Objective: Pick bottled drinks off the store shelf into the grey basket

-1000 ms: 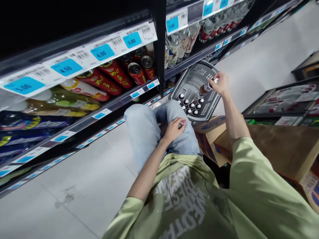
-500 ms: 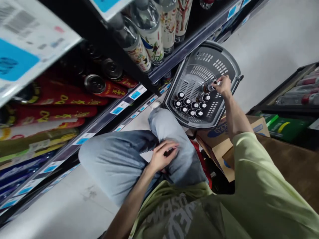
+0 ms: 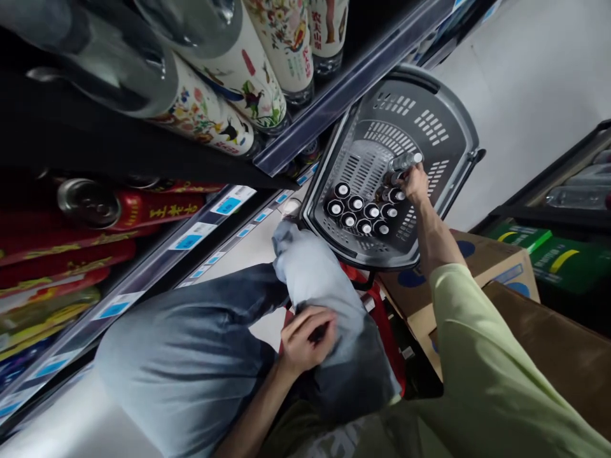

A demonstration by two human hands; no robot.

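My right hand (image 3: 414, 184) reaches down into a grey plastic basket (image 3: 410, 86). Its fingers are closed at a small bottle (image 3: 392, 179), mostly hidden by the hand and its neighbours. Just above the fingers, a clear bottle with a white cap (image 3: 405, 161) leans over, its cap toward the basket's right wall. Several dark bottles with white-topped caps (image 3: 365, 210) stand upright, packed together at the basket's near end. Over my raised knee, my left hand (image 3: 309, 337) rests with its fingers curled in toward the thumb, and nothing shows in it.
Close on the left are shelves with large printed-label water bottles (image 3: 258, 83) and red cans (image 3: 128, 207). A shelf edge with price tags (image 3: 188, 238) runs diagonally beside my leg. Cardboard boxes (image 3: 501, 254) and green packs (image 3: 563, 254) lie on the right.
My right hand has moved lower and nearer in the basket. The clear bottle's white cap now shows above my fingers. My view has shifted closer to the shelf; my left hand stays curled.
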